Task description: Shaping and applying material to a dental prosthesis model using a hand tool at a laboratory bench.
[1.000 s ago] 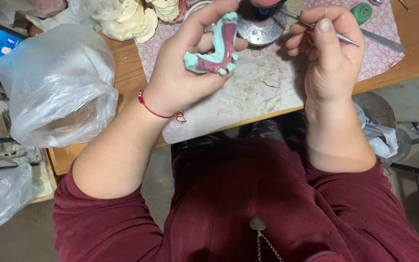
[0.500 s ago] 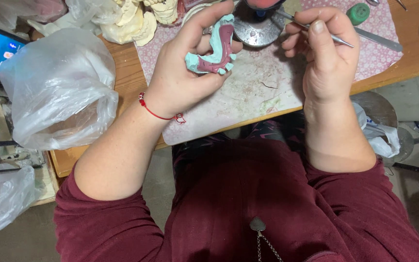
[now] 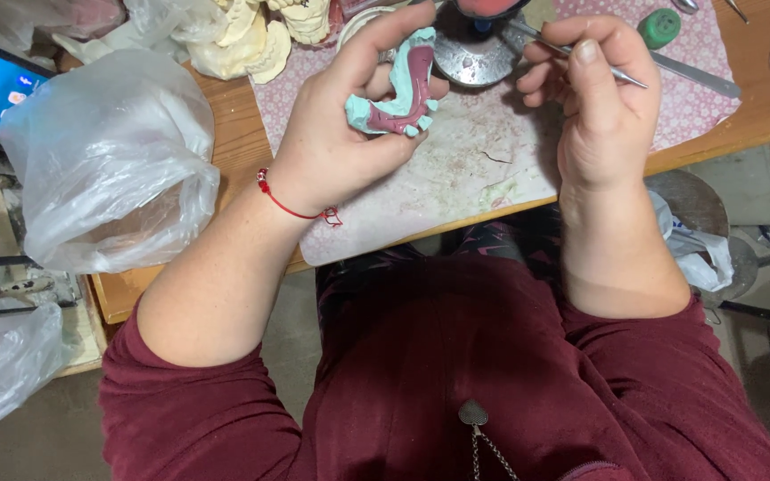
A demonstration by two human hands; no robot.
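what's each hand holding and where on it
Left hand cups the teal and pink dental cast around its outer edge; right hand pinches the thin metal tool mid-shaft.

A wooden surface [image 3: 225, 147] carries a stained patterned mat [image 3: 456, 178], a clear plastic bag [image 3: 109, 160] and pale plaster casts [image 3: 242, 40].

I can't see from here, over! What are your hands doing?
Left hand grips teal-and-pink dental cast. Right hand pinches thin metal tool, tip near metal bowl. Nothing between them.
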